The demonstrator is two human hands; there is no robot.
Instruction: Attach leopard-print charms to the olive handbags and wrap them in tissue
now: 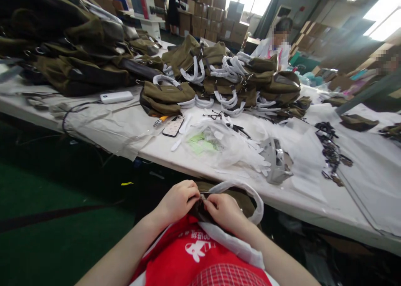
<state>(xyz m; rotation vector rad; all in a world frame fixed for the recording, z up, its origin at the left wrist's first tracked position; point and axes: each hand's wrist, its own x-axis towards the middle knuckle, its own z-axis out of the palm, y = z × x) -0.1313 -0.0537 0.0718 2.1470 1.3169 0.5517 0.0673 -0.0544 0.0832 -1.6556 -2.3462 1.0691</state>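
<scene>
An olive-green handbag rests on my lap against the table edge, its handle wrapped in white padding. My left hand and my right hand meet at the bag's opening, fingertips pinched close together. Between them is a small part at the bag's edge, too small and covered to name. A second white-wrapped handle lies over my red apron, below my right hand.
Olive bags are heaped along the white table. Nearer lie a phone, a plastic bag, a grey tape dispenser and a pile of dark straps. A person is across the table.
</scene>
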